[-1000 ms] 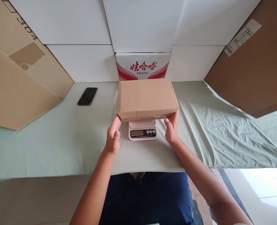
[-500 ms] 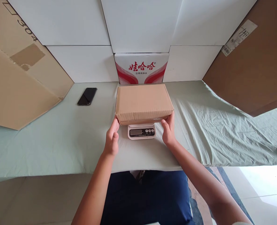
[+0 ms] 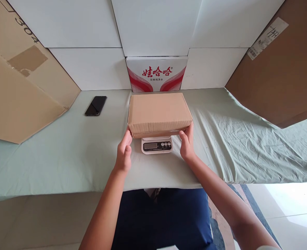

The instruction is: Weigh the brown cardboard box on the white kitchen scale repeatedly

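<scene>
A closed brown cardboard box [image 3: 160, 109] sits over a small white digital scale [image 3: 157, 150], hiding the scale's weighing platform. Only the scale's front panel shows, with a blank-looking display and a few round buttons. My left hand [image 3: 124, 151] is at the box's near left corner, fingers against its side and thumb off it. At the near right corner my right hand [image 3: 187, 142] grips the box, its fingers along the side and its thumb by the front face. Whether the box's weight rests on the scale or in my hands I cannot tell.
A black smartphone [image 3: 95, 106] lies on the pale green cloth [image 3: 65, 156] to the left. Behind the box stands a white-and-red printed carton [image 3: 157, 83] against white panels [image 3: 155, 27]. Large cardboard sheets flank both sides, left [image 3: 33, 93] and right [image 3: 280, 80].
The whole view has shifted very slightly. My hands and the box keep the same positions relative to each other and to the scale.
</scene>
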`<state>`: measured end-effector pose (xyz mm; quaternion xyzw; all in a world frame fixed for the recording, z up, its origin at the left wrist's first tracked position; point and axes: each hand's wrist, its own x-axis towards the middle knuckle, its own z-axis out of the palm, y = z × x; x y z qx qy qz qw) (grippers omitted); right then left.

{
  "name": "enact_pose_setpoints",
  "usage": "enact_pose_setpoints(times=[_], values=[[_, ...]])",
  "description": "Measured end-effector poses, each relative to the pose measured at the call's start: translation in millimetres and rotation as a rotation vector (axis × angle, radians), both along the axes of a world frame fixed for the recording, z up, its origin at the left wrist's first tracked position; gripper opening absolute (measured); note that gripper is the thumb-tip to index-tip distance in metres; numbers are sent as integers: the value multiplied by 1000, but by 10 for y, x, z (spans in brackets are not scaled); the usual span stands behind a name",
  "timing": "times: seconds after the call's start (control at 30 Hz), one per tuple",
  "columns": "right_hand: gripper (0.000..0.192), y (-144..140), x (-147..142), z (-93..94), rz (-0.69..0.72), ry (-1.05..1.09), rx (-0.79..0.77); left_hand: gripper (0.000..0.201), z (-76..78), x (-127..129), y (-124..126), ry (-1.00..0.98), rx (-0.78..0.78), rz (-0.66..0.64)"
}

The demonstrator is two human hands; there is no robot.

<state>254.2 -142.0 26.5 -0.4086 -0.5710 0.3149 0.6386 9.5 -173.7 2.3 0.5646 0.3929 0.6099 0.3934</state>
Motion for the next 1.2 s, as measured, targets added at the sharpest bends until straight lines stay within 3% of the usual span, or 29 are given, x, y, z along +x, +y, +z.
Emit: enact_pose_setpoints(times=[0.67, 0.87, 1.0, 1.2], values=[[59, 3, 10, -38, -22, 10, -1, 87, 23, -18, 13, 19, 38, 13], [57, 122, 160, -15, -191, 295, -94, 80, 93, -129, 51, -97, 87, 198], [52, 179, 218, 59, -243, 463, -168, 80, 103, -145, 59, -112, 69, 195], [52, 199, 244, 74, -270, 496, -180, 77, 83, -130, 52, -118, 61, 171]])
